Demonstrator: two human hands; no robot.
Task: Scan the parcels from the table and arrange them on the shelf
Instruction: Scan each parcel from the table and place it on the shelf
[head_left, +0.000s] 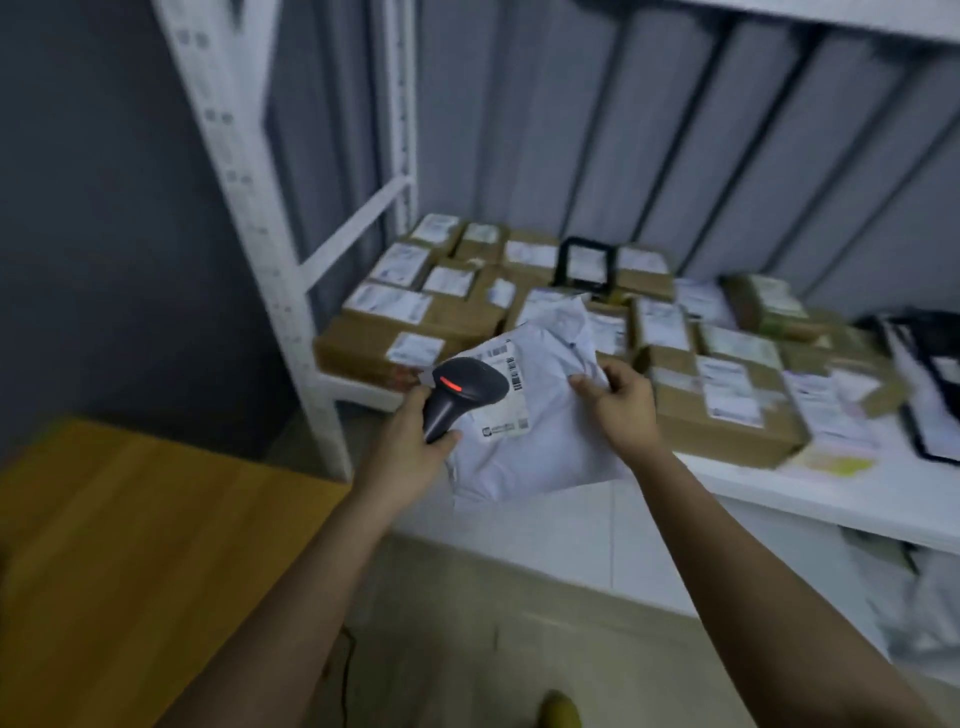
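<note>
Left hand (415, 441) grips the scanner (460, 395) aimed over the label (501, 395), while right hand (621, 405) pinches the mailer (540, 431) above the shelf (779, 499) edge, evidently presenting its barcode.

Ahead of you, white metal shelf (810, 493): brown cardboard boxes with white labels (722, 402) packed side by side across it, black-edged flat packets (930, 395) at right. Bare wooden table (130, 545) at lower left.
</note>
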